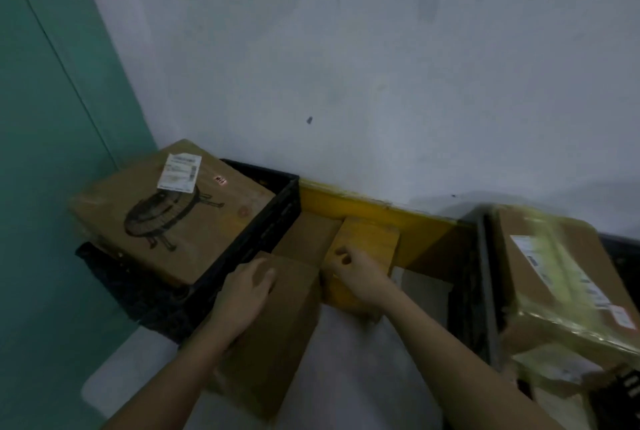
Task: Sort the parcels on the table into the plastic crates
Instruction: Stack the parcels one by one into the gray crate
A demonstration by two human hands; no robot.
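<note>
A brown cardboard parcel lies on the white table in front of me; my left hand rests on its top near the far edge, fingers loosely bent. Beside it a smaller yellowish parcel stands; my right hand lies on its top with fingers curled over the near edge. A black plastic crate at the left holds a big box with a printed drawing and a label. A second dark crate at the right carries a taped brown box.
A pale wall rises straight behind the table, with a yellow strip along its foot. A teal panel fills the left side. More taped parcels sit low at the right edge.
</note>
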